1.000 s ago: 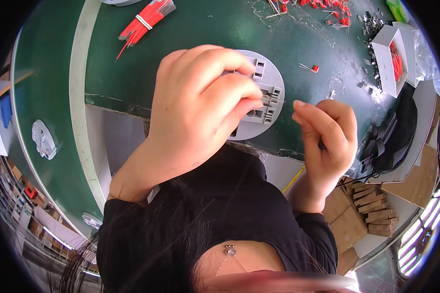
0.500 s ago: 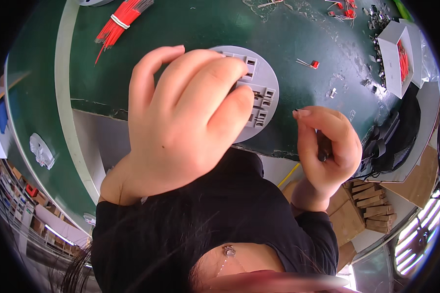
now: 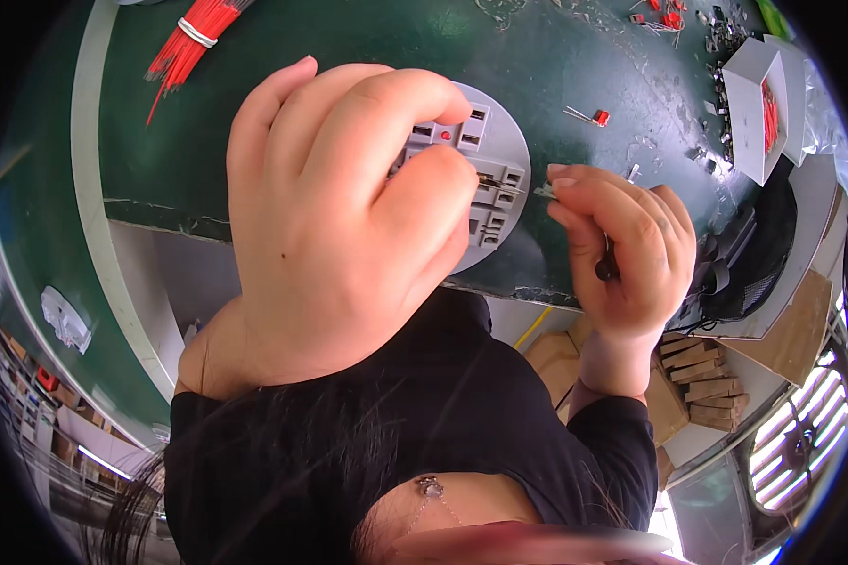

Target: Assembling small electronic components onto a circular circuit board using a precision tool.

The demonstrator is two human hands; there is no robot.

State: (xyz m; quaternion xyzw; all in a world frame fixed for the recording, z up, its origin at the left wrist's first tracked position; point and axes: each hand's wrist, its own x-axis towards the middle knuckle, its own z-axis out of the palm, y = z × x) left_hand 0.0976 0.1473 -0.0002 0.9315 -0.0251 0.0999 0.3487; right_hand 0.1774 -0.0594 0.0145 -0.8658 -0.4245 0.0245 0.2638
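A round grey plastic base [image 3: 513,141] with raised slotted blocks lies on the green table. A small red LED [image 3: 446,136] and thin metal parts [image 3: 496,183] sit in it. My left hand [image 3: 339,207] curls over the base's left side and holds it; the index finger and thumb are bent and apart, and the other fingertips are hidden. To the right of the base, my right hand [image 3: 631,235] pinches a small metal clip [image 3: 544,191] between thumb and index finger. A dark, round-ended rod [image 3: 606,270] is tucked in that palm, mostly hidden.
A banded bundle of red wires [image 3: 193,42] lies at the far left. One red LED with long leads [image 3: 599,118] lies beyond my right hand. An open white box [image 3: 749,113] with red wires stands at the right, among scattered metal pieces. A black mesh bag [image 3: 758,259] is nearby.
My right hand has come up and toward the base, and the metal clip now shows at its fingertips. My left thumb and index finger have shifted, uncovering the red LED in the base.
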